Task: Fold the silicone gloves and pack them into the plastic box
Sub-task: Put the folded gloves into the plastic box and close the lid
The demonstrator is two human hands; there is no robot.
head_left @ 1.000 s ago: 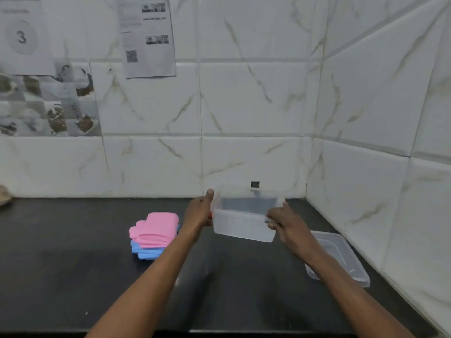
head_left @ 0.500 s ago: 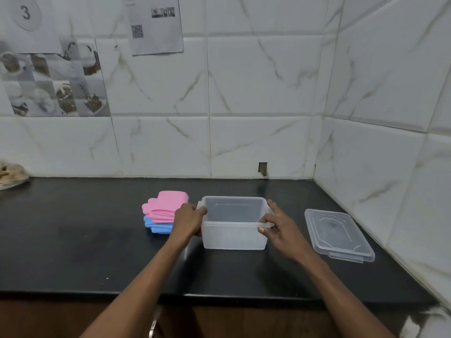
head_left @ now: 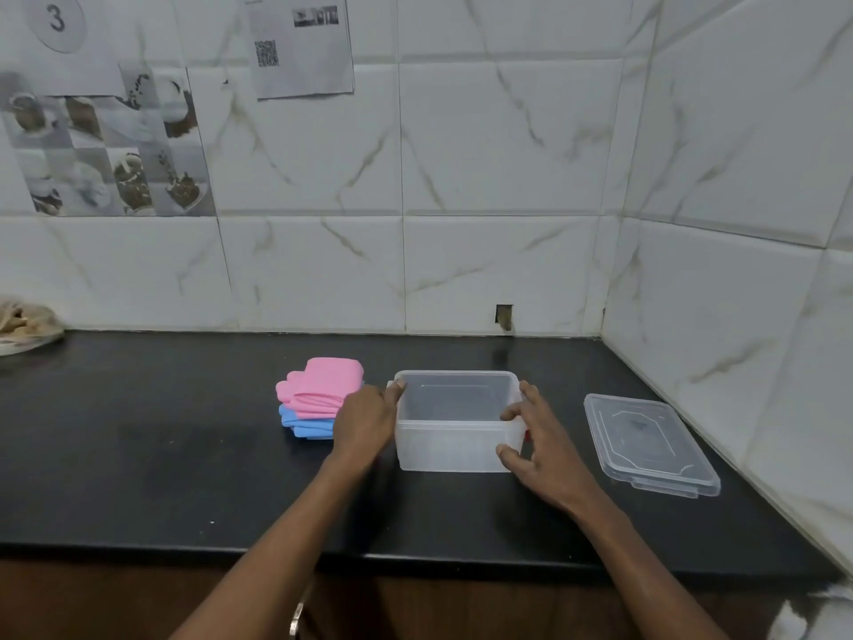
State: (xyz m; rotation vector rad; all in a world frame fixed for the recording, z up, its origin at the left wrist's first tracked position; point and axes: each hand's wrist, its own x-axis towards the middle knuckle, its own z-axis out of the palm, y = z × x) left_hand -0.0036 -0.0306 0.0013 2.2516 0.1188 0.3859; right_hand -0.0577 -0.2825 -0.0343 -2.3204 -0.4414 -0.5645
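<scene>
A clear plastic box [head_left: 454, 448] stands upright and empty on the black counter [head_left: 161, 455]. My left hand [head_left: 367, 420] grips its left wall, thumb on the rim. My right hand [head_left: 542, 443] holds its right front corner, fingers on the rim and the front wall. To the left of the box lies a stack of folded silicone gloves: pink gloves [head_left: 321, 385] on top, blue gloves [head_left: 304, 424] beneath, partly hidden by my left hand.
The box's clear lid [head_left: 648, 443] lies flat on the counter to the right, near the tiled side wall [head_left: 738, 293]. A plate with brownish stuff [head_left: 23, 323] sits at the far left by the back wall. The counter's front edge runs below my forearms.
The box was held tilted above the counter a second ago; it now rests flat on it. Both hands stay on its sides. The camera has tipped down.
</scene>
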